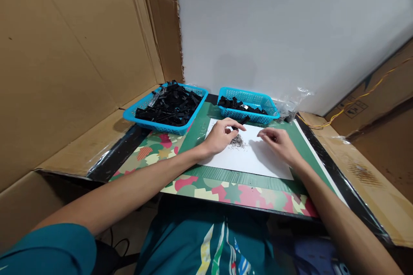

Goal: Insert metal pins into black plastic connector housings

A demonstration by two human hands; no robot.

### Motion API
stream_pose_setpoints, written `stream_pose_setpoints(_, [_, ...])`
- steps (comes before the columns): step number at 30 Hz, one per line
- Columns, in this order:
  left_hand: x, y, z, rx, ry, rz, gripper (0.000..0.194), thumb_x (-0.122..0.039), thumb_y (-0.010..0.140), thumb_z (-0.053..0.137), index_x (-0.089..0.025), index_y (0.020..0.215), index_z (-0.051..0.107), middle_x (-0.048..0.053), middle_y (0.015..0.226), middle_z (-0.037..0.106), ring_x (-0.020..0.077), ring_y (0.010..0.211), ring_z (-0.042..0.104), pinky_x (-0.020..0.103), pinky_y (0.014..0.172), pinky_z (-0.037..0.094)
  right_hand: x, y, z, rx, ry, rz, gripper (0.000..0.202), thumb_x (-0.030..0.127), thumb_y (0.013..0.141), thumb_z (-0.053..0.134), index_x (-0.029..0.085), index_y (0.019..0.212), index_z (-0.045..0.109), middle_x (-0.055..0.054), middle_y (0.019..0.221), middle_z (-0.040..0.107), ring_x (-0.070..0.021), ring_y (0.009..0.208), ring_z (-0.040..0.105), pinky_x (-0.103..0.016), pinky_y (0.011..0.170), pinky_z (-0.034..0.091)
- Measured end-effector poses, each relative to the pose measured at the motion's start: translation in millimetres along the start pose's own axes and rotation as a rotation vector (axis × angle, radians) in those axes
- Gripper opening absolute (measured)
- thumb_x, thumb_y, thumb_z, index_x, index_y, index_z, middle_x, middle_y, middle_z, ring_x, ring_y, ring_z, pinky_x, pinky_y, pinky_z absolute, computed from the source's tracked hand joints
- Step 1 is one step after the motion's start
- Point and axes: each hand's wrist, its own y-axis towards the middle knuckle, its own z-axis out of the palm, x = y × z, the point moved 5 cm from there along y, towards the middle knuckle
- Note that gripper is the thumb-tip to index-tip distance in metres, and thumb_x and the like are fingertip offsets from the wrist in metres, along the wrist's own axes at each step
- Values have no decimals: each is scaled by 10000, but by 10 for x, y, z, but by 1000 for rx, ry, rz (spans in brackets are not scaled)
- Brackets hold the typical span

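The left hand (221, 135) pinches a small black plastic part (241, 123) between thumb and fingertips, holding it just above a little heap of tiny metal pieces (238, 141). The right hand (279, 142) rests nearby on the white paper sheet (258, 161), fingers loosely curled and holding nothing that shows. To do this well, the part probably needs a steady, level hold close over the heap, so small pieces do not scatter. Beyond the sheet, on the table (226, 180), sit two blue baskets: the left basket (167, 107) heaped with black parts, the right basket (248, 105) nearly bare.
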Motion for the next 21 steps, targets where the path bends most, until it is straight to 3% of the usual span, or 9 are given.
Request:
stream_pose_setpoints(3, [-7,-3,7,19,-32,-11,205,-183,943,626,-174,1031,811,95,1154,746,141,871,664,261,710,540,-217,-6,-239,-136,-97,73,346,473,921,641,150,878,757,9,584,537,-151,548,417,-298,550,298])
stream_pose_setpoints(6, [-11,-9,24,39,-58,-16,198,-206,951,637,-168,1045,807,100,1146,751,133,832,663,265,706,547,-339,-22,-298,-26,-123,90,346,489,893,680,158,846,769,59,537,378,-132,533,316,-295,543,241])
stream_pose_setpoints(9, [-12,-14,41,44,-60,-7,193,-213,950,644,-173,1040,810,96,1144,750,146,881,679,272,729,556,-352,-30,-240,105,-131,83,336,481,897,683,166,843,787,44,560,416,-139,557,345,-298,560,258])
stream_pose_setpoints(15, [-31,-26,91,94,-25,26,211,-144,919,629,-185,996,821,92,1113,743,182,1031,693,283,806,570,-313,-7,-131,116,-149,103,270,408,903,665,174,857,792,5,630,551,-166,617,443,-309,606,322])
stream_pose_setpoints(21, [-69,-73,137,135,-29,16,257,-100,901,585,-172,977,820,97,1116,719,167,946,678,275,742,552,-346,-4,-72,183,-163,95,229,359,935,605,182,829,706,-5,679,591,-172,643,472,-309,625,331])
